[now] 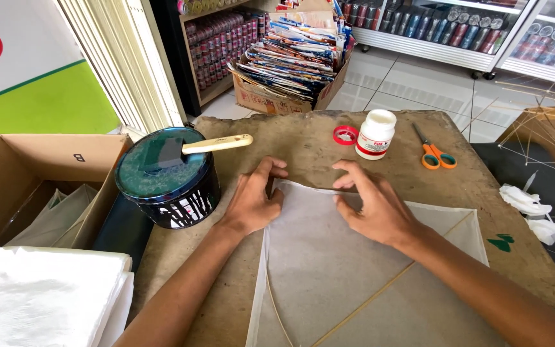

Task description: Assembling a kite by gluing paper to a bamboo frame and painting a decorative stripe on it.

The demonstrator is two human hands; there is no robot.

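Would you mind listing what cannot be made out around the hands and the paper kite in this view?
- Head view: kite paper bottom, cut off by the frame edge.
- Kite's top corner, covered by left hand and right hand.
- Tin contents, hidden under its lid.
- Glue bottle label, too small.

Paint can (167,177) left, glue bottle (375,133) ahead.

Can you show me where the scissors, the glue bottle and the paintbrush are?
scissors (433,152): head view, where the blades meet the orange handles.
glue bottle (375,135): head view, middle of the white body.
paintbrush (216,144): head view, on the pale handle, lying across the black tin (187,205).
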